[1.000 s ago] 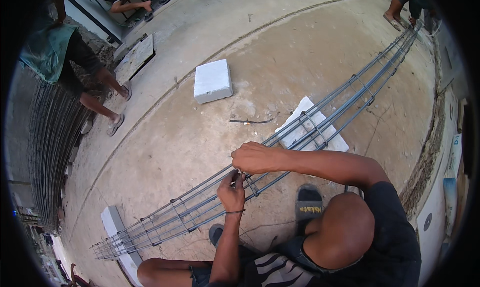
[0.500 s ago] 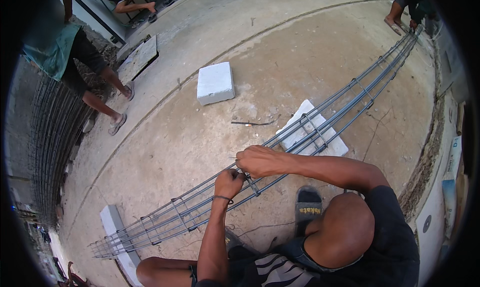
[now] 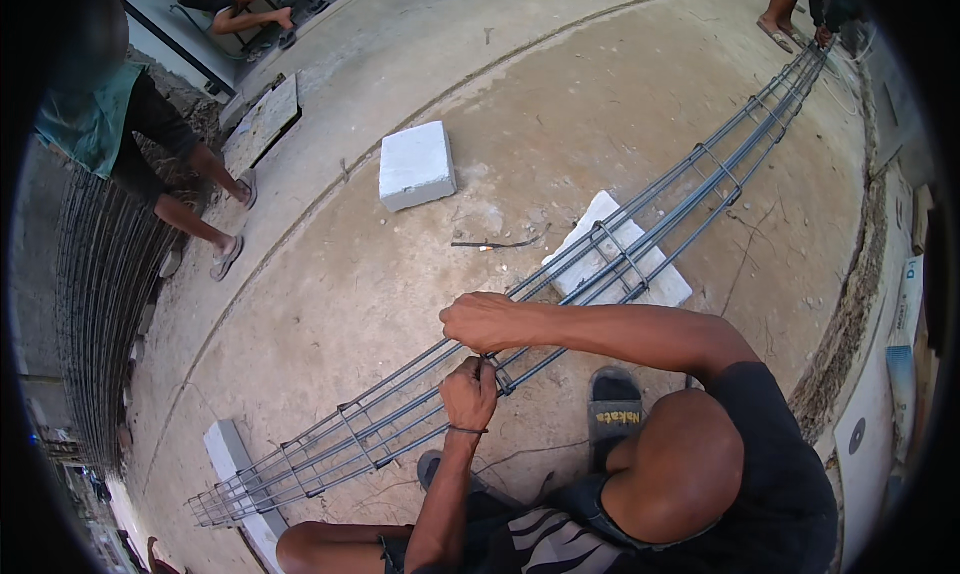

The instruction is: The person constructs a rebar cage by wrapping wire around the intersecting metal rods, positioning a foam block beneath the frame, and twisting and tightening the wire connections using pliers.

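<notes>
A long steel rebar cage (image 3: pixel 655 236), its bars joined by square stirrups, runs diagonally in front of me from the lower left to the far right. My right hand (image 3: pixel 485 321) is closed, knuckles up, over the far-side bar near the cage's middle. Just nearer to me, my left hand (image 3: pixel 468 396) is closed with its fingertips against the cage beside a stirrup. Whatever the fingers of either hand grip is hidden. A white slab (image 3: pixel 672 286) lies beneath the cage to the right, and a long pale block (image 3: pixel 222 444) lies under its left end.
A white block (image 3: pixel 415 164) and a thin dark strip (image 3: pixel 495 244) lie beyond the cage. A co-worker's hand (image 3: pixel 823 36) is at its far end. Another person (image 3: pixel 165 174) stands at left near stacked long bars (image 3: pixel 95 324); someone sits (image 3: pixel 245 9) behind.
My right hand has shifted slightly left. My left hand has moved a little toward me and right, so the two hands are farther apart. The whole view has shifted slightly.
</notes>
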`<state>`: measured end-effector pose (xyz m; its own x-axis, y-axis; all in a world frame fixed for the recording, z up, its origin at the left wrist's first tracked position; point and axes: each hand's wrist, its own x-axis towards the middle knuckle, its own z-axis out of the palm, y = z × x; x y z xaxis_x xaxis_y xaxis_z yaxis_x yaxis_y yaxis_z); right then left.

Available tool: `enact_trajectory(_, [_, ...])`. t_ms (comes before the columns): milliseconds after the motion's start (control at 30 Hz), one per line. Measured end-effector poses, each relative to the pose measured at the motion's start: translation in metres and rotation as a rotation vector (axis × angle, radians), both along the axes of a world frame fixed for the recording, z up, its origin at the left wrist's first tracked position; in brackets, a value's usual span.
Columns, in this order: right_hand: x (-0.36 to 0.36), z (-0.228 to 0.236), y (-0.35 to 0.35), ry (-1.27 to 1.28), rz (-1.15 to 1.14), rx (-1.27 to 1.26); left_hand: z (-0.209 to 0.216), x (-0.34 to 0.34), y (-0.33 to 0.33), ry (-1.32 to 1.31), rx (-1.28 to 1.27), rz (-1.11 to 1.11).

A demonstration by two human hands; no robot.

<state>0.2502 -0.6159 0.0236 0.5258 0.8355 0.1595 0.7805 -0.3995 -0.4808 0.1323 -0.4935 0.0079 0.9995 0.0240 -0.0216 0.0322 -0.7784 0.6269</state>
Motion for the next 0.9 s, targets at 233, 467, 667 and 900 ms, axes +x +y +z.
enact_trajectory(233, [0.001, 0.04, 0.066, -0.233, 0.596, -0.426, -0.013, -0.006, -0.017, -0.13, 0.093, 0.045])
enact_trajectory(467, [0.011, 0.071, 0.016, -0.554, 0.436, 0.489, 0.02, -0.002, 0.039, -0.291, 0.16, -0.265])
enact_trajectory(667, [-0.04, 0.044, -0.033, 0.086, -0.387, 0.325, 0.018, 0.022, 0.033, -0.156, -0.624, 0.422])
enact_trajectory(900, [-0.085, -0.006, -0.021, 0.239, -0.408, -0.009, -0.006, 0.019, 0.029, 0.037, -1.283, 0.401])
